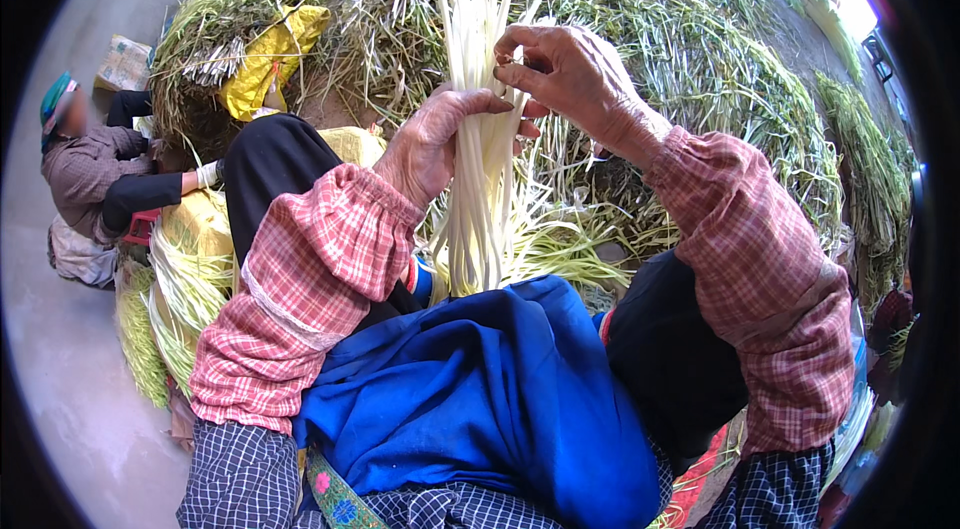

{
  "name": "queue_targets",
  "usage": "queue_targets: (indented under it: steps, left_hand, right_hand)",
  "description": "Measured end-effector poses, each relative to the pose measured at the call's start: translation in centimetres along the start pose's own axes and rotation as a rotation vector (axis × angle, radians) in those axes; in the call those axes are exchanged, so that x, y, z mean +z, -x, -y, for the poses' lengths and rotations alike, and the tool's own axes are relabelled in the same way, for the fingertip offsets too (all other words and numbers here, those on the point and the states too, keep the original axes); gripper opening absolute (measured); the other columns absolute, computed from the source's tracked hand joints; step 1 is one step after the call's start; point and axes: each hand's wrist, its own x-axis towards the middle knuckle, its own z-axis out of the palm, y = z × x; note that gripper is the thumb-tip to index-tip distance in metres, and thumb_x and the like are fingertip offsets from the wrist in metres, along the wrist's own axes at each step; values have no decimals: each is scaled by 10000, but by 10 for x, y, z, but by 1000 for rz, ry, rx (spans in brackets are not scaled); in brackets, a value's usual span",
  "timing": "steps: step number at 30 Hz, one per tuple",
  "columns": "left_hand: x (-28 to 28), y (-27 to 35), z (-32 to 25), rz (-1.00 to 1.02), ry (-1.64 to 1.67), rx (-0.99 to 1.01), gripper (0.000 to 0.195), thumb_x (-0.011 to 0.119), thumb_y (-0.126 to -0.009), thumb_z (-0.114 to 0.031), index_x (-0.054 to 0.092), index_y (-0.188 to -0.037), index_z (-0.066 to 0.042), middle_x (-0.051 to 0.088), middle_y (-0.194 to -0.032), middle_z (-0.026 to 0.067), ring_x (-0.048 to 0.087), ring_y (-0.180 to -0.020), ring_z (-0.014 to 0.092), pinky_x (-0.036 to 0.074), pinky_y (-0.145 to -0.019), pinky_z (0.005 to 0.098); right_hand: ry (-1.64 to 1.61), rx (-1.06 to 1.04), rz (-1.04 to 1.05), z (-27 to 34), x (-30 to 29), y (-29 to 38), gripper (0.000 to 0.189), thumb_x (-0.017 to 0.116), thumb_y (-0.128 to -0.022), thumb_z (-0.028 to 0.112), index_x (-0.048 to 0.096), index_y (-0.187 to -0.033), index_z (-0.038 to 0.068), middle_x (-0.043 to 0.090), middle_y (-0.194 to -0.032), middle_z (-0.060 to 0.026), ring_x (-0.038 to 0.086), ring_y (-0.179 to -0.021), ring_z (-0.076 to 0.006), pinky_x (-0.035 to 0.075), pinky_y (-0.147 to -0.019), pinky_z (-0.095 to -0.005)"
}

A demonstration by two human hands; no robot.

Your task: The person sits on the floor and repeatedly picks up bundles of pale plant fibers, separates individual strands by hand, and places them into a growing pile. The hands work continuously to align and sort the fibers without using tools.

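Note:
A bundle of long, pale, blanched leaf stalks [480, 206] stands nearly upright in front of me, its lower end behind the blue cloth [480, 394] over my lap. My left hand [439, 135] is wrapped around the middle of the bundle, with its thumb across the front and fingertips showing on the right side. Near the upper right of the bundle, my right hand [570, 75] pinches a small brownish strand between thumb and forefinger. More loose yellow-green stalks [555, 251] are spread behind the bundle, low between my knees.
A large heap of green and dry stalks [720, 79] spreads ahead, with a yellow plastic sack [270, 68] at its left. Another person [97, 161] sits at far left. Pale stalks [187, 281] hang beside a yellow bundle [199, 221]. Green bundles [870, 176] lie at right.

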Motion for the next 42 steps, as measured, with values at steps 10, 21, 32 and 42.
queue_targets:
  steps: [10, 21, 32, 42]
  left_hand:
    - [8, 4, 5, 150, -91, 101, 348, 656, -820, -76, 549, -1132, 31, 682, -945, 146, 639, -733, 134, 540, -637, 263]
    - [2, 0, 3, 65, -53, 147, 374, 655, -818, -43, 536, -1172, -11, 650, -1081, 157, 654, -815, 168, 543, -695, 273]
    - [15, 2, 12, 16, -73, 209, 447, 658, -769, 46, 477, -1169, -39, 677, -971, 170, 627, -683, 154, 540, -620, 253]
    - [8, 7, 4, 34, -97, 323, 412, 659, -766, 28, 512, -1148, -16, 677, -964, 161, 625, -681, 133, 531, -632, 243]
  right_hand:
    - [1064, 84, 17, -58, -45, -1, 40, 613, -838, 92, 644, -836, 68, 635, -656, -82, 587, -524, -143, 515, -507, -320]
    - [208, -34, 30, -14, -24, -1, 242, 649, -792, 316, 675, -917, 111, 667, -727, -82, 642, -643, -217, 499, -637, -353]
    - [654, -14, -155, 2, -18, 5, 141, 629, -810, 232, 625, -829, 92, 616, -641, -72, 615, -567, -224, 506, -561, -387]
    - [406, -229, -332, -66, -57, -10, 144, 621, -847, 107, 626, -988, 75, 657, -791, -52, 536, -549, -131, 452, -509, -282]
